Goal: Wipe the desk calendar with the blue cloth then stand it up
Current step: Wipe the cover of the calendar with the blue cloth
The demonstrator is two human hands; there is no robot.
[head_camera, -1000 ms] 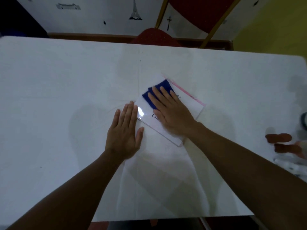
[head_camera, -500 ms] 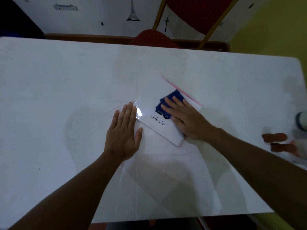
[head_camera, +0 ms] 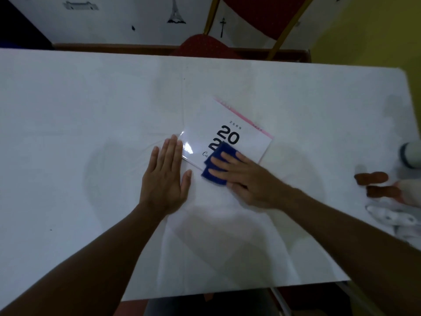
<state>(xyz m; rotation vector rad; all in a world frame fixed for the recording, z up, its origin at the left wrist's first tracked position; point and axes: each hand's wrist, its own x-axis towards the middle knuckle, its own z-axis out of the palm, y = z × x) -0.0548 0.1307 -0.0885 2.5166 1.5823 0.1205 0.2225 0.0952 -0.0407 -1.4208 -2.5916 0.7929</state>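
one calendar point(head_camera: 230, 133), one cloth point(head_camera: 216, 172), two hands

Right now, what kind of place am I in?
Probably a room in a home or small hall, though I can't be sure. You work at a white table, a red padded chair with a gold frame stands behind it, and the white wall carries black landmark stickers.

White desk calendar point(head_camera: 245, 142), black numerals "20", pink far edge. Deep blue cloth point(head_camera: 215, 171). White table point(head_camera: 91, 115). Red chair point(head_camera: 205, 45), gold frame. Far right: brown items point(head_camera: 371, 177), possibly toys.
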